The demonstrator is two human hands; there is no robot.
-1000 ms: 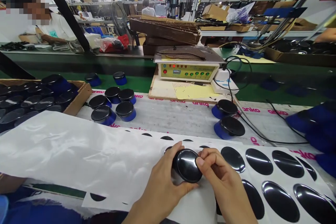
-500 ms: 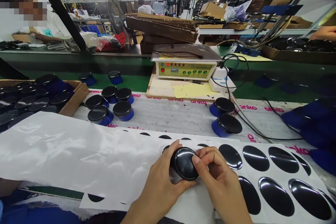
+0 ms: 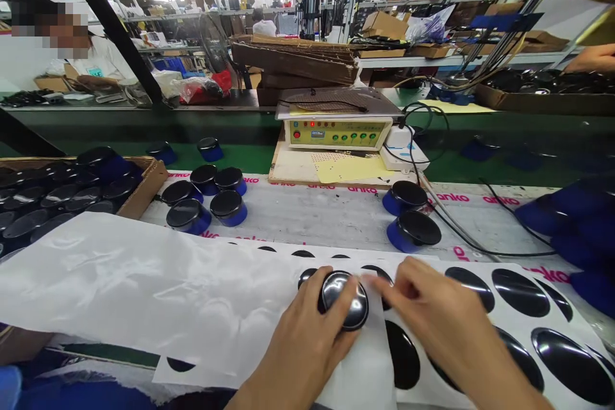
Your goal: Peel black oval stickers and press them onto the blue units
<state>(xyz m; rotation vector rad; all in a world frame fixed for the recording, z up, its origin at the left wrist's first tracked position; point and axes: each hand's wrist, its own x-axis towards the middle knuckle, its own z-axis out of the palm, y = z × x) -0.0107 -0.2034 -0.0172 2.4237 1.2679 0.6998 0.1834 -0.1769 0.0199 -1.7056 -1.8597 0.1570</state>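
Note:
My left hand point(image 3: 312, 327) is wrapped round a round glossy black-topped piece point(image 3: 353, 301), with the thumb lying across its top. It is held over a white sheet point(image 3: 144, 288) in front of me. Just right of it is my right hand point(image 3: 437, 307), slightly blurred, its fingers curled and the tips pressed together beside the left thumb. Whatever those tips pinch, if anything, is too small to make out. Beneath the right hand lies a sheet of black oval stickers point(image 3: 519, 291); the hand and forearm hide several of them.
A cardboard box point(image 3: 144, 189) of black-topped pieces stands at left. Several blue-sided pieces point(image 3: 228, 208) sit beyond the sheet, and two more point(image 3: 414, 230) stand near a cable. A control unit point(image 3: 336, 133) is at the back. A co-worker point(image 3: 103, 54) is at far left.
My right hand has moved right, away from the piece's rim. My left thumb has come up from below onto its top. The view has tilted slightly.

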